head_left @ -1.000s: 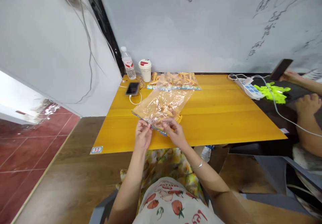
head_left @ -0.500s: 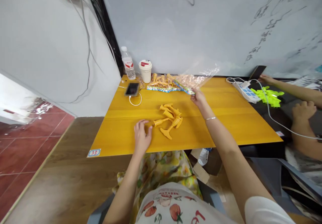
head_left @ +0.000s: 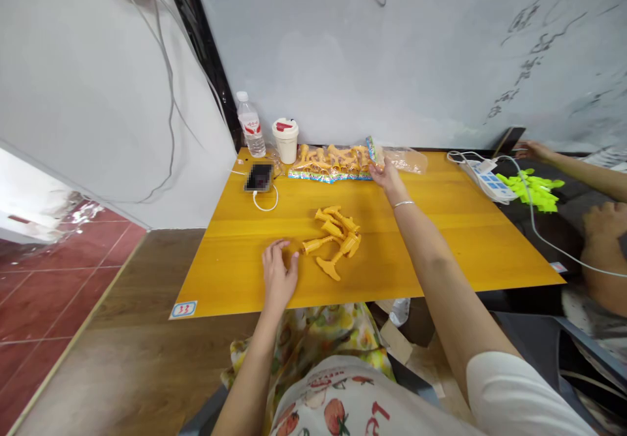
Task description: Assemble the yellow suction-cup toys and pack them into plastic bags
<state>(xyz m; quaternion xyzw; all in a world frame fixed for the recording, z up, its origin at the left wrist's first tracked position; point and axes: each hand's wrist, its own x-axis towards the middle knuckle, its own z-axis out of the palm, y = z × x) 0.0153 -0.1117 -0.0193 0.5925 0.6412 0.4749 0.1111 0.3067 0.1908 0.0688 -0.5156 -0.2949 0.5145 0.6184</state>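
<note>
Orange plastic parts [head_left: 333, 240] lie loose on the tabletop [head_left: 416, 253], packed bag [head_left: 326, 163] left at top centre; right hand [head_left: 389, 180] grip pinches emptied clear bag [head_left: 404, 160], left hand [head_left: 277, 276] open, empty.

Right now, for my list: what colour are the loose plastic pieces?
The loose plastic pieces are orange, best seen in the head view.

Free yellow tabletop [head_left: 379, 247] between right hand [head_left: 389, 181] and orange plastic pieces [head_left: 337, 237], packed bag [head_left: 328, 163] blocking the wall side.
</note>
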